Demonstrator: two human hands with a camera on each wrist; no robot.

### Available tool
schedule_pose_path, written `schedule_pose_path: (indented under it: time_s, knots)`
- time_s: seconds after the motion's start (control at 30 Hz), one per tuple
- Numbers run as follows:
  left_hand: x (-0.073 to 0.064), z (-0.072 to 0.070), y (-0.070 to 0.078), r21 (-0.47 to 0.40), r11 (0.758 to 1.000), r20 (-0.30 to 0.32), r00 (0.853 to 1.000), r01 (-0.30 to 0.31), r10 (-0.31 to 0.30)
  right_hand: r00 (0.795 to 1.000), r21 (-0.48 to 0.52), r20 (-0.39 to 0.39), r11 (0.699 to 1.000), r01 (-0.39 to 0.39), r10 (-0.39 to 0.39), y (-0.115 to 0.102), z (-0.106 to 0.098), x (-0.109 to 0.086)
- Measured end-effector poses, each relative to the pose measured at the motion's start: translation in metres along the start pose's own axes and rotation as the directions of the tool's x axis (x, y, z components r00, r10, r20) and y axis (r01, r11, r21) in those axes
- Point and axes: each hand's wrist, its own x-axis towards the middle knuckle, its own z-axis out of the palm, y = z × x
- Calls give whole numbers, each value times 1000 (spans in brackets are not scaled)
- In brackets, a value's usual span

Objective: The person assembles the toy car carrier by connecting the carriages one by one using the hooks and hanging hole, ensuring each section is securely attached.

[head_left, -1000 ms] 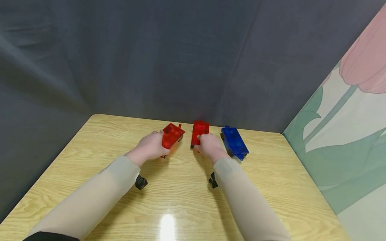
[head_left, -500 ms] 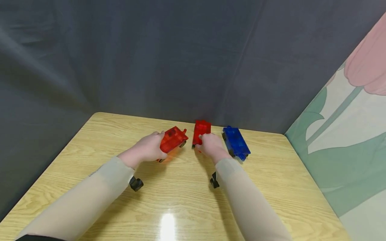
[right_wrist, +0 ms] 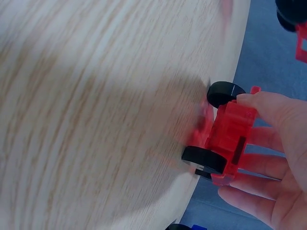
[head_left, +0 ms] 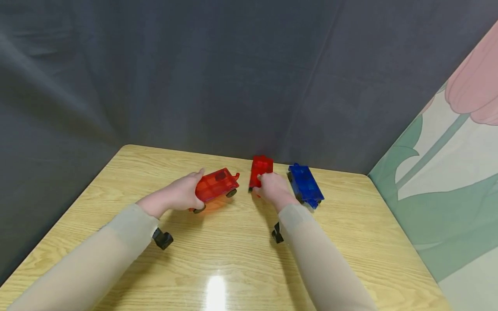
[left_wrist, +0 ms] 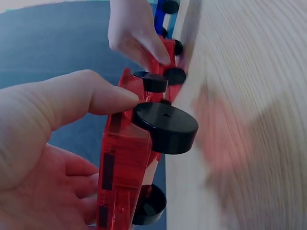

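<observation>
My left hand [head_left: 182,191] grips a translucent red toy car [head_left: 217,185] by its near end, thumb along one side and fingers along the other. In the left wrist view, the car's black wheel [left_wrist: 165,127] shows large beside the thumb, and a red tint falls on the wood apart from it. The car's small red hook [head_left: 236,176] points right. My right hand [head_left: 274,189] holds a second red toy car [head_left: 262,166] at the table's back edge; the right wrist view shows its black wheels facing the tabletop. Just right of it sits a blue toy car [head_left: 305,183].
A dark cloth [head_left: 233,77] hangs behind the wooden table [head_left: 233,255]. On the right, a tulip-patterned curtain [head_left: 447,207] runs along the table's side. Small black wrist devices [head_left: 162,239] sit under both forearms.
The left hand has drawn its red car left and a little nearer, swinging it from a diagonal to a flatter, more sideways angle. The right hand, its car and the blue car hold their places.
</observation>
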Motion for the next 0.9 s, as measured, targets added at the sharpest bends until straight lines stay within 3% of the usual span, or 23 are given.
schedule_pose_path:
  time_s: [0.43,0.9]
  knots:
    - [-11,-2,-37,-73,997,74,997,-32,38,999,12,-18,1000,29,-29,10,8,0]
    - [-22,-8,-57,-97,995,185,982,-5,23,999,6,-20,1000,31,-31,4,4,3]
